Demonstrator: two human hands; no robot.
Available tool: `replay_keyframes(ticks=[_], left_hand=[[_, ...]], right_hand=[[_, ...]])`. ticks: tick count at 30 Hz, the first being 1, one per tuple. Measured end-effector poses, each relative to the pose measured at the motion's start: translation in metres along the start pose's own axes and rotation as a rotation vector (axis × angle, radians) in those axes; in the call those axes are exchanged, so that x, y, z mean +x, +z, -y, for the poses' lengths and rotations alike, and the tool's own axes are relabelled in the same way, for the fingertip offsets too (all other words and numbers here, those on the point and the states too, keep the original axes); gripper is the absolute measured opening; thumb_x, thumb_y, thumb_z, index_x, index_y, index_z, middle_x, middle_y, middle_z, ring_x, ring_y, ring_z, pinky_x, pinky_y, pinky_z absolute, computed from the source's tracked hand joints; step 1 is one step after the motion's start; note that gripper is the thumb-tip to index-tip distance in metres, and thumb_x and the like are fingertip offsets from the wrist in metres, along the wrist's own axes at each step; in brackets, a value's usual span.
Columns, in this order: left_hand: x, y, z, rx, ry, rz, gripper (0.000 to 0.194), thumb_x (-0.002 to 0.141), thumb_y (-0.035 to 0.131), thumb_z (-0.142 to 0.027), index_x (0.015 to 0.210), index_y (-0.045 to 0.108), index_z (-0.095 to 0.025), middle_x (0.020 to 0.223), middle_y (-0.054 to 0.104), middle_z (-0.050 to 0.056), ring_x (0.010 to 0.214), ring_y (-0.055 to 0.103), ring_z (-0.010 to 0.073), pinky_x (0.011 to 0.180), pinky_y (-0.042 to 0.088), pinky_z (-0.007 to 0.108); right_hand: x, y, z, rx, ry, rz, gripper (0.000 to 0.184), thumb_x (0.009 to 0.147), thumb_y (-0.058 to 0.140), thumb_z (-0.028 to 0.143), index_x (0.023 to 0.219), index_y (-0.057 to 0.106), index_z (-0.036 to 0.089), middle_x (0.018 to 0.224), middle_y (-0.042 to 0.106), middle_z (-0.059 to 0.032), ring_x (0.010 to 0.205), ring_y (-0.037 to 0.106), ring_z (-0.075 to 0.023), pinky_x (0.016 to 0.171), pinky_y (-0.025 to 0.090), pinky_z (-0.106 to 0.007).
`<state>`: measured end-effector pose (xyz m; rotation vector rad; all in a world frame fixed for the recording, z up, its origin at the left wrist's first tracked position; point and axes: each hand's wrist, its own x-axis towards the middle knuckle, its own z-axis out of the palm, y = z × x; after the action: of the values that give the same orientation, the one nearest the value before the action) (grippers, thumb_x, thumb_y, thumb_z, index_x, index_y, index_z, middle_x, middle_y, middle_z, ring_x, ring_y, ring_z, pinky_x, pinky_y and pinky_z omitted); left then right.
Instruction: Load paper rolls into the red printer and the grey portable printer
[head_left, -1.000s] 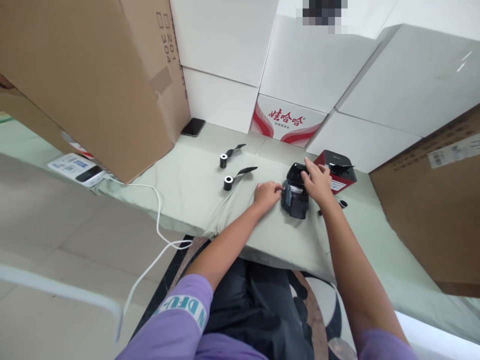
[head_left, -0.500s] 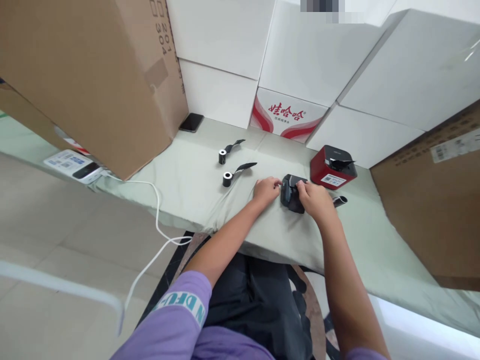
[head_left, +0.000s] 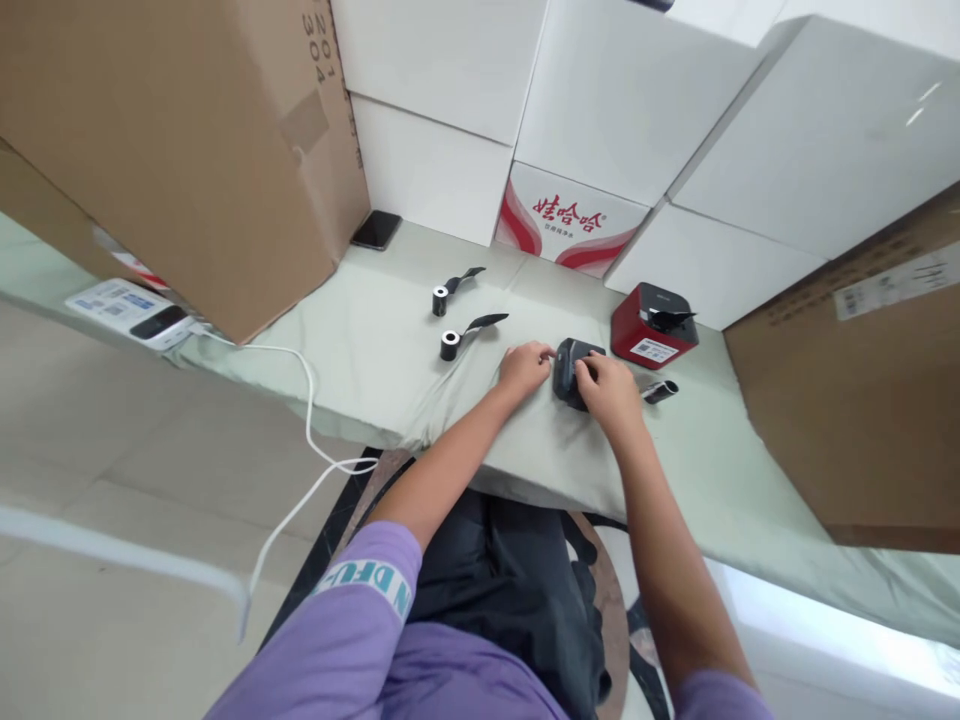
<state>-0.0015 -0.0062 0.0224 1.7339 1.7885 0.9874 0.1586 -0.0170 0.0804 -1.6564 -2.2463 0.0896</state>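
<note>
A small black device, apparently a portable printer (head_left: 568,368), rests on the cloth-covered table before me. My right hand (head_left: 609,388) lies over its right side and top, fingers bent and gripping it. At its left side is my left hand (head_left: 526,368), loosely curled, with the index fingertip at the device's edge and nothing visible inside the fingers. To the left lie two black paper rolls, a nearer roll (head_left: 450,346) and a farther roll (head_left: 440,300), each with a curling loose strip. A red and black box-shaped device (head_left: 654,335) stands behind my right hand, a black strip on it. Beside that hand lies a short dark cylinder (head_left: 661,391).
Brown cartons stand on both sides, a left carton (head_left: 225,170) and a right carton (head_left: 870,400). White boxes (head_left: 427,165) form a wall behind. A phone (head_left: 377,230) lies by the left carton. A white cable (head_left: 309,400) hangs over the table's front edge.
The raised flap on the black printer now looks lower, and my right hand has come down onto its top. The view has shifted slightly.
</note>
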Motion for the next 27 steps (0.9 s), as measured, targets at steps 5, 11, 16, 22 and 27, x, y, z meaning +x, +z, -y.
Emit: replay_keyframes(ticks=[5, 11, 16, 22, 27], left_hand=[[0.002, 0.002, -0.001, 0.015, -0.012, 0.004, 0.035, 0.091, 0.054, -0.016, 0.114, 0.077, -0.028, 0.118, 0.076, 0.002, 0.108, 0.069, 0.0187, 0.107, 0.045, 0.034], [0.002, 0.003, 0.0, 0.013, -0.007, 0.007, 0.035, 0.089, 0.056, -0.015, 0.113, 0.077, -0.028, 0.115, 0.077, 0.001, 0.106, 0.069, 0.018, 0.106, 0.045, 0.033], [0.001, 0.002, -0.003, 0.011, -0.005, 0.006, 0.034, 0.092, 0.053, -0.016, 0.112, 0.077, -0.027, 0.117, 0.077, 0.002, 0.105, 0.069, 0.0178, 0.105, 0.045, 0.033], [0.001, 0.002, -0.004, 0.009, -0.004, 0.009, 0.033, 0.09, 0.055, -0.015, 0.112, 0.077, -0.027, 0.115, 0.078, 0.002, 0.108, 0.069, 0.019, 0.103, 0.046, 0.032], [0.0, 0.001, -0.004, 0.011, -0.003, 0.011, 0.035, 0.09, 0.055, -0.015, 0.112, 0.078, -0.028, 0.116, 0.077, 0.003, 0.106, 0.069, 0.0187, 0.103, 0.047, 0.031]], right_hand=[[-0.01, 0.017, 0.012, 0.094, 0.341, -0.056, 0.095, 0.079, 0.069, 0.054, 0.159, 0.036, 0.015, 0.145, 0.049, -0.0282, 0.124, 0.06, -0.0418, 0.099, 0.05, -0.051], [-0.012, 0.019, 0.022, 0.102, 0.409, 0.043, 0.115, 0.076, 0.073, 0.057, 0.165, 0.015, 0.015, 0.145, 0.046, -0.0309, 0.125, 0.059, -0.0455, 0.1, 0.049, -0.053], [-0.018, 0.006, 0.004, 0.161, 0.336, -0.095, 0.105, 0.079, 0.069, 0.061, 0.162, 0.027, 0.012, 0.147, 0.049, -0.0291, 0.132, 0.054, -0.0418, 0.104, 0.047, -0.051], [-0.025, -0.003, -0.022, 0.155, 0.298, -0.139, 0.1, 0.079, 0.07, 0.061, 0.157, 0.037, 0.008, 0.144, 0.055, -0.0286, 0.127, 0.057, -0.0402, 0.105, 0.047, -0.052], [-0.019, 0.015, -0.003, 0.16, 0.22, -0.058, 0.092, 0.08, 0.069, 0.059, 0.153, 0.043, 0.01, 0.14, 0.059, -0.0264, 0.13, 0.056, -0.0392, 0.107, 0.046, -0.05]])
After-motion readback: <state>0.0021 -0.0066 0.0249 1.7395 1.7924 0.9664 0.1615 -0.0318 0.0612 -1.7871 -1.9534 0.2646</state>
